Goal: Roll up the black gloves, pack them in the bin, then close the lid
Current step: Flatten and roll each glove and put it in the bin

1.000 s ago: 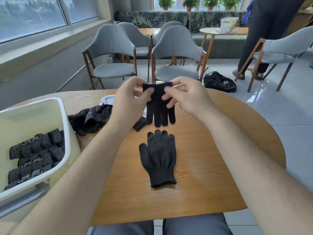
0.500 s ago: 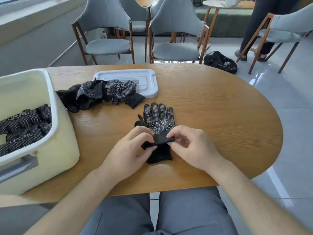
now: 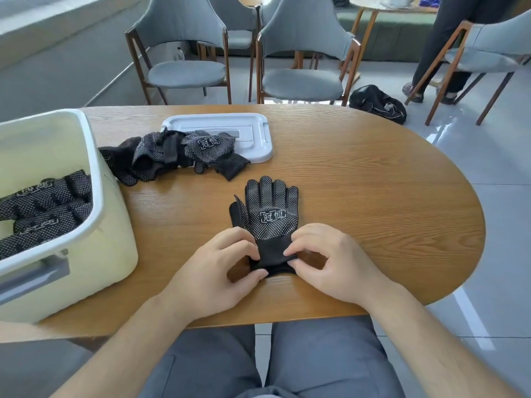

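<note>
A black glove pair [image 3: 268,214] with white grip dots lies stacked flat near the table's front edge, fingers pointing away from me. My left hand [image 3: 218,274] pinches the cuff on its left side and my right hand [image 3: 327,262] pinches it on the right. A loose pile of black gloves [image 3: 175,153] lies further back on the left, partly over the white lid [image 3: 255,139]. The pale yellow bin [image 3: 86,225] stands open at the left with rolled gloves [image 3: 46,205] inside.
The round wooden table [image 3: 373,196] carries everything. Grey chairs [image 3: 298,58] stand behind it. A black bag [image 3: 376,103] lies on the floor at the back right, near a person's legs [image 3: 442,53].
One second ago both hands held a glove up above another glove on the table. It now lies on top of that glove, and both hands pinch the cuff end.
</note>
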